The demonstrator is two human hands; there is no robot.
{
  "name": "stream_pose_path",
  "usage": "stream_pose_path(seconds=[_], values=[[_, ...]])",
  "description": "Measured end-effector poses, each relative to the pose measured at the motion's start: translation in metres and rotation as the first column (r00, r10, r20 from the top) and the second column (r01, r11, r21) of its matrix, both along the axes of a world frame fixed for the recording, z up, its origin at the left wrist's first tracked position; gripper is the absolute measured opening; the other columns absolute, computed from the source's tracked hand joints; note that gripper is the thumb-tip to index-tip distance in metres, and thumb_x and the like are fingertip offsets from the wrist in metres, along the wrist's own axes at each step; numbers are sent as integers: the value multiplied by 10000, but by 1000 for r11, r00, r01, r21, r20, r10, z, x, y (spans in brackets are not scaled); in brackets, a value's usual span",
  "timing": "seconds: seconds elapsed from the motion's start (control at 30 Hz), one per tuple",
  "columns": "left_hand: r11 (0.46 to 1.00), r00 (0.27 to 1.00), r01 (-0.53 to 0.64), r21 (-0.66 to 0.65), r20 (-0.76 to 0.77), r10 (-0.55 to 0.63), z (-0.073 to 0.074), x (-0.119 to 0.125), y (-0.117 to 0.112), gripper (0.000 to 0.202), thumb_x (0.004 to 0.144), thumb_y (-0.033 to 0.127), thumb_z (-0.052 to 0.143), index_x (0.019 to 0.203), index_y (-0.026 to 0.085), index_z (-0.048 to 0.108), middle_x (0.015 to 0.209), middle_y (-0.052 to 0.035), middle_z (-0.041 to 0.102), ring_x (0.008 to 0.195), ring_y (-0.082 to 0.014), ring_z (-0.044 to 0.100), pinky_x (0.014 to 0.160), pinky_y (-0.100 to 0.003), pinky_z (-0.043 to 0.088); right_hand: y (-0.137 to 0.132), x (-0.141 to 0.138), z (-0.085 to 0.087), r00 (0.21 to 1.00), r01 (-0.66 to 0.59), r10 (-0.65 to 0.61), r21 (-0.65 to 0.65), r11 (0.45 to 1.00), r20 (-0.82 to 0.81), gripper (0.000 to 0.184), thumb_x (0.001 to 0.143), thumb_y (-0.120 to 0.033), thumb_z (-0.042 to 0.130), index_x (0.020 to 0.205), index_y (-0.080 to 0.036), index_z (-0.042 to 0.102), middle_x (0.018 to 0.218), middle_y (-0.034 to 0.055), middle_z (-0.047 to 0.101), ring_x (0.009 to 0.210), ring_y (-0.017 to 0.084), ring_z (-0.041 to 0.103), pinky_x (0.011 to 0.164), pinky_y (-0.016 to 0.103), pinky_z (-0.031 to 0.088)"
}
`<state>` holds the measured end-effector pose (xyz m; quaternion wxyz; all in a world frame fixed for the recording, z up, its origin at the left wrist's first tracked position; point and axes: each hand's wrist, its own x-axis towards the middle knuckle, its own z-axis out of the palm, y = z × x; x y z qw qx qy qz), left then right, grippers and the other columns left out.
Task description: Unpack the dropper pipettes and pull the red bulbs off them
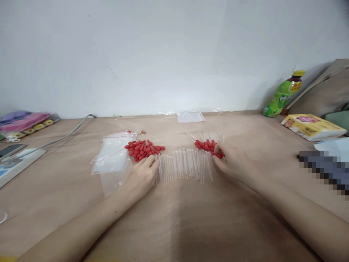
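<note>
A loose pile of red rubber bulbs lies on the wooden table. A row of clear glass dropper tubes lies side by side in the middle. My left hand rests at the left end of that row, fingertips at the tubes just below the red pile. My right hand is at the right end, fingers pinching a red-capped dropper beside a small heap of assembled droppers with red bulbs.
Clear zip bags lie left of the red pile. More plastic bags sit by the wall. A green bottle, a yellow packet and cardboard stand at right. A power strip, cable and coloured items lie at left.
</note>
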<state>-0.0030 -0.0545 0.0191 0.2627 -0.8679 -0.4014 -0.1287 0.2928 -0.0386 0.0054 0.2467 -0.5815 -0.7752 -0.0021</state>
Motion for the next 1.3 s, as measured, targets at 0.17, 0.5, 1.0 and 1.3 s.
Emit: stream_pose_path(seconds=[0.17,0.5,1.0,1.3], values=[[992,997,43,-115,73,-34,-4,3,-1,161,782,114,397,753,116,555,774,-84,522,697,-185,534,618,-311,478,0,0,4,995,-47,41,-63,997,-93,51,698,-181,466,675,-195,423,600,-16,521,528,115,461,511,217,320],[984,992,49,-169,120,-29,-5,6,-2,205,802,143,377,766,105,575,769,-97,551,716,-196,530,650,-335,467,9,10,-2,993,46,-65,-181,982,-103,72,666,-174,457,726,-181,496,650,12,562,561,133,499,505,230,345],[807,899,416,-419,57,-434,-20,100,13,492,901,398,325,1327,152,314,1399,-91,324,1290,-207,283,1066,-419,166,12,5,-12,971,57,-108,-235,970,-211,155,614,-216,527,750,-174,467,584,-13,547,501,117,490,482,228,358],[874,935,353,-333,100,-340,-21,101,9,540,890,453,325,1292,93,353,1379,-153,339,1319,-237,210,1078,-470,121,18,17,-2,941,-103,-5,-300,948,-338,95,654,-254,545,711,-178,538,593,-3,587,524,119,534,494,234,403]])
